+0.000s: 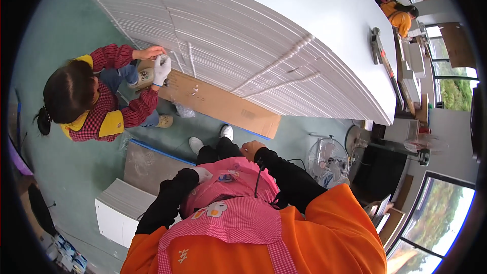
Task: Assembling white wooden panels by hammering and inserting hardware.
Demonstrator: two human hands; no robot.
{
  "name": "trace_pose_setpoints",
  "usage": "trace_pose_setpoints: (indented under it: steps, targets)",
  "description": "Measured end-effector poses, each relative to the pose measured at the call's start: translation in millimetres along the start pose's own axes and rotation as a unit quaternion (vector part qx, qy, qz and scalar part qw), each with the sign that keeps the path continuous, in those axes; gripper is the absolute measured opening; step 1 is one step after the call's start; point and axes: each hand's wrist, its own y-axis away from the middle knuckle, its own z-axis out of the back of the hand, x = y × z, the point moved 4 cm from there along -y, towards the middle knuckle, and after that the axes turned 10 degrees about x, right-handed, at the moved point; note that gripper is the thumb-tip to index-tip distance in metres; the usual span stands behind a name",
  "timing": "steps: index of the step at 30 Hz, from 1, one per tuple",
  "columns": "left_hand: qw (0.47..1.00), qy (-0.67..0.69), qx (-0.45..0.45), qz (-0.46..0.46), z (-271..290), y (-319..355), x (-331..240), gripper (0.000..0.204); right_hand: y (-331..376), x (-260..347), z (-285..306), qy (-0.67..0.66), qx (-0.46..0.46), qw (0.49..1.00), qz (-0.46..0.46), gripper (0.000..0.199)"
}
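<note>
My left hand, in a white glove, is at the left side of the pink checked apron, its fingers closed at the edge of the fabric. Small blue and white items show in a fold or pocket of the apron beside it; their kind is unclear. My right hand is bare and curled in front of the apron's far right edge. Its fingertips are hidden, and so is anything inside them. Beyond my feet rises a tall stack of white panels.
A co-worker crouches at the left by the stack, hands together. Flat cardboard lies along the stack's base. A floor fan stands at the right, a lower panel stack at the left. A hammer rests on the tall stack.
</note>
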Motion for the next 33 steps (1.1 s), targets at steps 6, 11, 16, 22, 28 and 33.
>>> trace_pose_setpoints:
  steps: [6,11,16,22,28,33]
  targets:
    - [0.996,-0.079,0.046,0.015,2.1,13.1,-17.8,0.036,21.3,-25.6,-43.9,-0.077,-0.061,0.993,-0.062,0.029]
    - [0.988,-0.109,-0.009,-0.106,-21.1,-15.8,-0.4,0.035,13.9,-41.6,-64.1,0.012,-0.103,0.995,-0.002,0.025]
    - [0.994,-0.022,-0.042,-0.098,-23.3,0.6,-1.4,0.031,-36.1,-40.3,-30.8,0.051,-0.031,0.998,-0.029,0.02]
    - [0.961,0.14,-0.235,-0.031,-17.9,-44.9,4.8,0.035,-169.2,-43.3,11.4,0.042,0.008,0.995,0.092,0.015]
    - [0.761,0.576,-0.29,-0.073,10.8,-130.3,33.0,0.037,-364.8,-44.7,37.0,0.074,-0.134,0.971,0.186,0.008]
    - [0.561,0.756,-0.287,-0.178,55.4,-225.8,58.2,0.028,-513.9,-47.0,43.1,0.064,-0.225,0.96,0.155,0.035]
